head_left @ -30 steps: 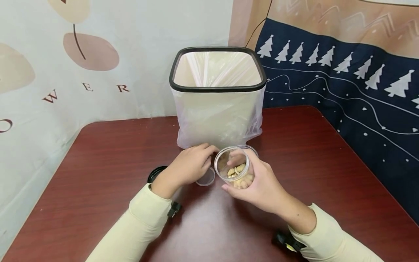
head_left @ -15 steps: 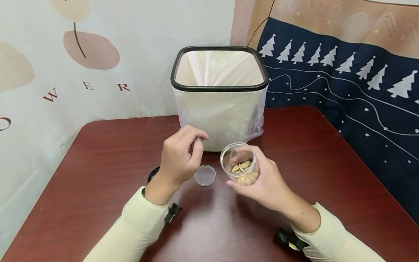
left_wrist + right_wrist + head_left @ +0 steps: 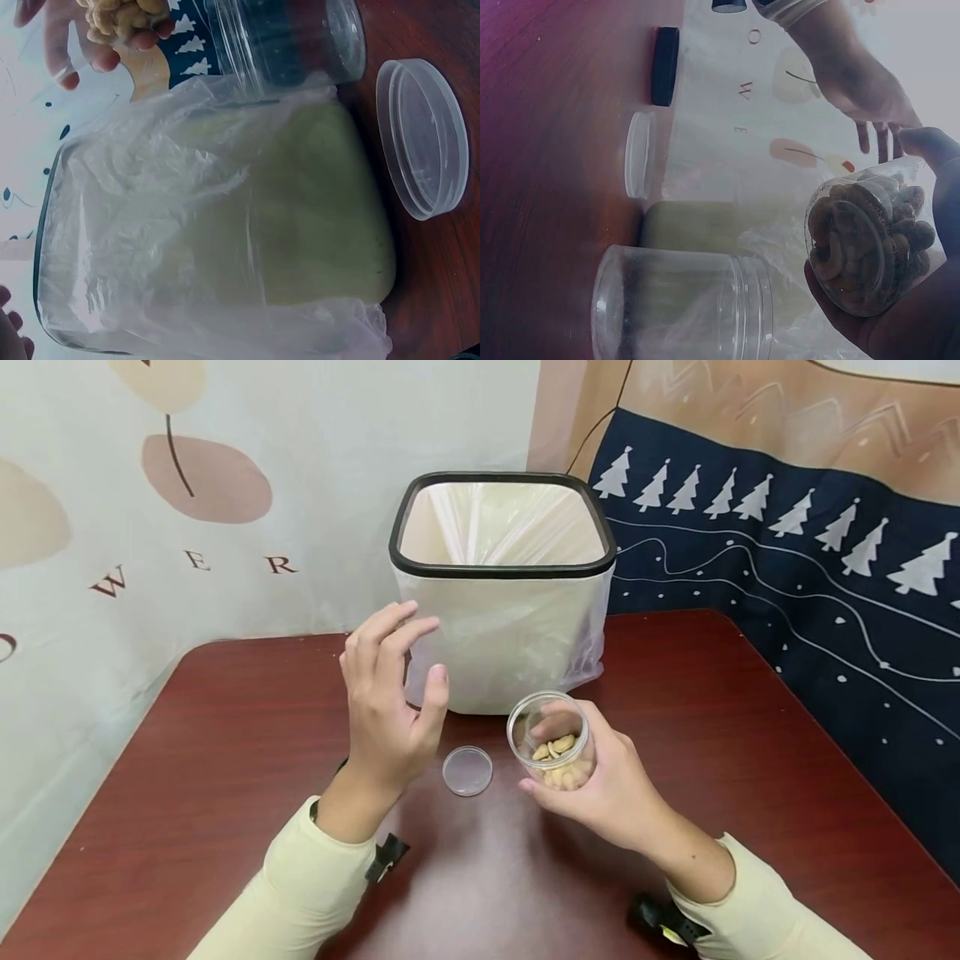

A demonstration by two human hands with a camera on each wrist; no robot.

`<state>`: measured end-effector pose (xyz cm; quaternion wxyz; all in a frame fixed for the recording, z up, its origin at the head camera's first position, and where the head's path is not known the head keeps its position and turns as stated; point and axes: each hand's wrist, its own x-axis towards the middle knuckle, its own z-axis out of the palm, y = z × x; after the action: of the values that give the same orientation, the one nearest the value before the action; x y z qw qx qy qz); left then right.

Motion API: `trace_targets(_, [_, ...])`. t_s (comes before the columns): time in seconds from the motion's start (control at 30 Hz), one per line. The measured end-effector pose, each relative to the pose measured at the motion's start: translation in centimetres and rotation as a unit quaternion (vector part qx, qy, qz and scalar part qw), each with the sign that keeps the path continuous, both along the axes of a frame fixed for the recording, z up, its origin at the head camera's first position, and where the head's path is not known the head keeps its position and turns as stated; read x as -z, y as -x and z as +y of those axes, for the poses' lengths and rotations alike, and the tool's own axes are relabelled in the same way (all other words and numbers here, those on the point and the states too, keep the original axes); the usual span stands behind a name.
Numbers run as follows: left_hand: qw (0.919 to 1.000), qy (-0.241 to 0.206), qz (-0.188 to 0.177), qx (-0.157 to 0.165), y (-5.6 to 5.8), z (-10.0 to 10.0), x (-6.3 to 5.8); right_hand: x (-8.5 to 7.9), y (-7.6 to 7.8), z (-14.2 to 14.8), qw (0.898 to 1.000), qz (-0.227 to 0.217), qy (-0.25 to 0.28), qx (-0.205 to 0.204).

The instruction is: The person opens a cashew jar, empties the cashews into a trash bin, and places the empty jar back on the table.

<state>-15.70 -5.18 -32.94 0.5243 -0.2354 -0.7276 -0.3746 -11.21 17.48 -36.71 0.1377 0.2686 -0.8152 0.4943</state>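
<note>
My right hand [image 3: 618, 785] grips a clear plastic jar [image 3: 522, 739] from its right side, its mouth tilted toward me. Pale cashews [image 3: 561, 758] lie in the bottom of this jar; in the right wrist view they show through its base. My left hand [image 3: 386, 702] is raised left of the jar, fingers spread apart and holding nothing. A clear round lid [image 3: 468, 771] lies on the table between the two hands. Another clear jar [image 3: 675, 300] stands on the table, hidden in the head view behind the held one.
A pale bin [image 3: 495, 643] with a black rim and a thin plastic liner stands at the back middle of the dark red table [image 3: 247, 710]. A black lid [image 3: 665, 67] is on the table, mostly hidden behind my left wrist in the head view.
My left hand has risen from beside the clear lid and moved left, its curled fingers spreading out. My right hand has shifted slightly right, still gripping the jar of cashews.
</note>
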Motion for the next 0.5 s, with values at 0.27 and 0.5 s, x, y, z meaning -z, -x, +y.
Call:
trace_targets(0.27, [0.9965, -0.004, -0.082, 0.012, 0.7, -0.7, 0.4, 0.0, -0.2, -0.1, 1.0, 0.006, 0.002, -0.005])
trace_targets(0.5, [0.9866, -0.055, -0.146, 0.046, 2.3, -1.5, -0.3, 0.1, -0.2, 0.0, 1.0, 0.005, 0.001, -0.003])
